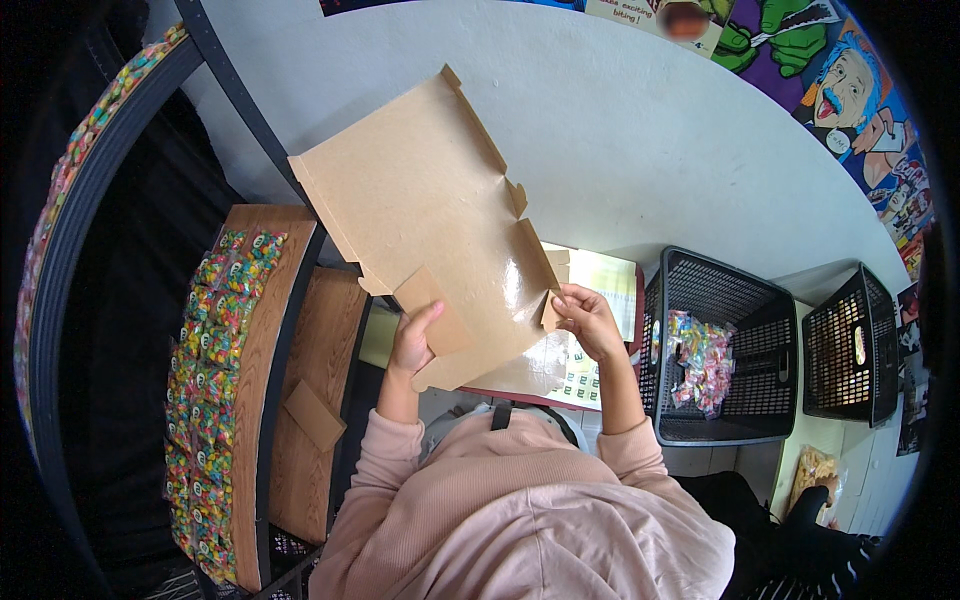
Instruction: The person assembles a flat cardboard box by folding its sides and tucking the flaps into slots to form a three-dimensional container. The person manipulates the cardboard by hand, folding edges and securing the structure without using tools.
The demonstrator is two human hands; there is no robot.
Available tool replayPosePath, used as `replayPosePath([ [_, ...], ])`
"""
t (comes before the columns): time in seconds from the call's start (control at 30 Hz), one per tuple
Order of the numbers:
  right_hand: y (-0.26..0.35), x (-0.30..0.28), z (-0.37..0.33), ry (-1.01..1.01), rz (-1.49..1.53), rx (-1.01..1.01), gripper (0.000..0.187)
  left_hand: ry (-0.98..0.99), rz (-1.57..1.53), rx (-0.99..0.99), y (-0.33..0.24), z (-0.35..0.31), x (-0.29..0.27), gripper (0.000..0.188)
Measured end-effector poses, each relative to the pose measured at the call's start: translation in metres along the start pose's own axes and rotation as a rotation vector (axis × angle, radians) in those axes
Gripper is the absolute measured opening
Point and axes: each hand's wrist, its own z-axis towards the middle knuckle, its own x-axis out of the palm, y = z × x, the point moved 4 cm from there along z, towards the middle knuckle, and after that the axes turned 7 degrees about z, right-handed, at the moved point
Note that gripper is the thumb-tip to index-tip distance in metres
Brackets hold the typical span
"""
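Observation:
A large flat brown cardboard box (pixel 420 180), partly unfolded, is held up in front of me, its glossy inner side showing and low flaps standing along its right edge. My left hand (pixel 415 340) is closed on its lower left part, the thumb lying over a rectangular cardboard flap (pixel 436 312). At the lower right edge, my right hand (pixel 590 320) pinches a small corner flap (pixel 551 311) between thumb and fingers. Beneath the box, a table (pixel 622 275) with a reddish edge and printed sheets (pixel 582 384) is partly hidden.
Right of the table, a black plastic crate (pixel 745 350) holds wrapped sweets (pixel 698 365); another black crate (pixel 850 350) stands beyond it. On the left, wooden shelves (pixel 262 400) carry bags of colourful sweets (pixel 215 330) and a small folded cardboard piece (pixel 315 416).

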Motion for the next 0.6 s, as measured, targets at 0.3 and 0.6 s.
replayPosePath([
  [0.3, 0.005, -0.003, 0.001, 0.023, -0.294, -0.181, 0.019, 0.034, 0.043, -0.005, -0.005, 0.004, 0.004, 0.032],
  [0.6, 0.009, 0.002, 0.008, 0.022, -0.239, -0.243, 0.026, -0.02, -0.097, 0.041, 0.001, 0.012, -0.001, 0.037],
])
